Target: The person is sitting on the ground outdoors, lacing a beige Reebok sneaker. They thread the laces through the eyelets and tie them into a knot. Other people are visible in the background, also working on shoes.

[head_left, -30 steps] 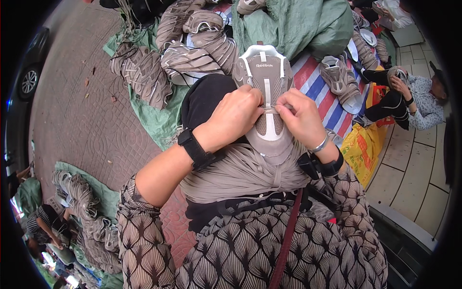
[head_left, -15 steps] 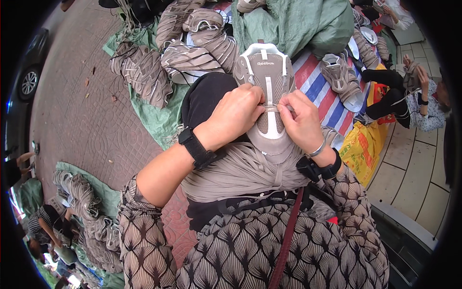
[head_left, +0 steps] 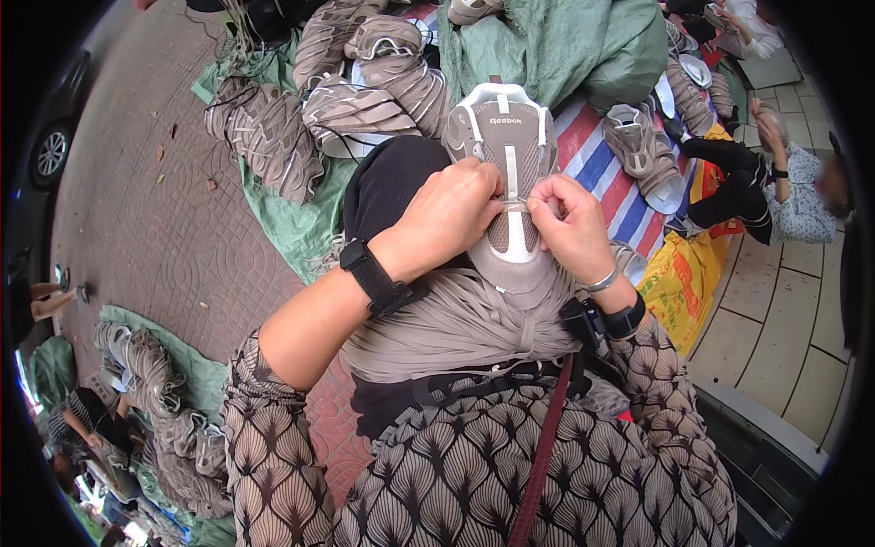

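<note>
A taupe and white sneaker upper [head_left: 507, 141] lies on my lap with its toe toward me. Across its white centre strip runs a thin taupe shoelace [head_left: 514, 206]. My left hand [head_left: 442, 219] is closed at the left side of the upper, fingertips pinching the lace. Opposite it, my right hand [head_left: 576, 226] pinches the lace between thumb and forefinger, its other fingers curled. Below the toe, a thick bundle of taupe laces [head_left: 428, 333] spreads over my lap. The exact fingertip contact is partly hidden by the knuckles.
Bundled shoe uppers [head_left: 273, 137] are heaped on green sheeting at the far left, beside a large green sack [head_left: 583, 46]. More uppers [head_left: 641, 150] lie on a striped sheet [head_left: 583, 137]. A co-worker [head_left: 802, 201] sits at right, near a yellow bag [head_left: 679, 283]. More bundles lie lower left.
Both my hands keep their pinch at the same place on the upper, the right one shifting only slightly. At the right, the co-worker's hands have moved.
</note>
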{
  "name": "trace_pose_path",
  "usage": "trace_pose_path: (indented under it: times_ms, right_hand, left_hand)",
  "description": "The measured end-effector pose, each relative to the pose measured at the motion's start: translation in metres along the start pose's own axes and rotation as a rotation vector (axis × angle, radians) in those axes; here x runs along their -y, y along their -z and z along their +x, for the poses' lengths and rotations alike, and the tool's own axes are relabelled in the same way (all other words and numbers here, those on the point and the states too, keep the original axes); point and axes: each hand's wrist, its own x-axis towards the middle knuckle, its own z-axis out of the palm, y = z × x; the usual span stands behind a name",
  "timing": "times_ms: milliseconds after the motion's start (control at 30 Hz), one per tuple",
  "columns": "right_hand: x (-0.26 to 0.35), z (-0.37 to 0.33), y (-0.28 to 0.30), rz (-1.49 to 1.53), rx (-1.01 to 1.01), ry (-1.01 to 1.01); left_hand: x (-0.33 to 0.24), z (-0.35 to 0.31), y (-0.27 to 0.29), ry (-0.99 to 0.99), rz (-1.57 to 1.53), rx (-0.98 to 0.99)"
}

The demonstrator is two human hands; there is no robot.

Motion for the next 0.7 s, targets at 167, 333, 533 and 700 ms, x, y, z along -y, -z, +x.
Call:
trace_pose_path:
  times_ms: [167, 333, 533, 700]
  right_hand:
    - [-0.009, -0.003, -0.010, -0.063, -0.119, 0.102]
    - [-0.007, 0.000, -0.007, -0.138, -0.075, 0.218]
    - [-0.002, 0.018, 0.010, -0.228, 0.143, 0.365]
    - [0.002, 0.016, 0.010, -0.357, 0.104, 0.512]
  left_hand:
    - [0.001, 0.000, -0.001, 0.002, 0.000, 0.005]
    - [0.001, 0.000, -0.002, -0.007, 0.007, -0.003]
    - [0.000, 0.001, -0.001, 0.012, 0.042, 0.018]
    - [0.000, -0.001, -0.001, 0.000, 0.037, 0.002]
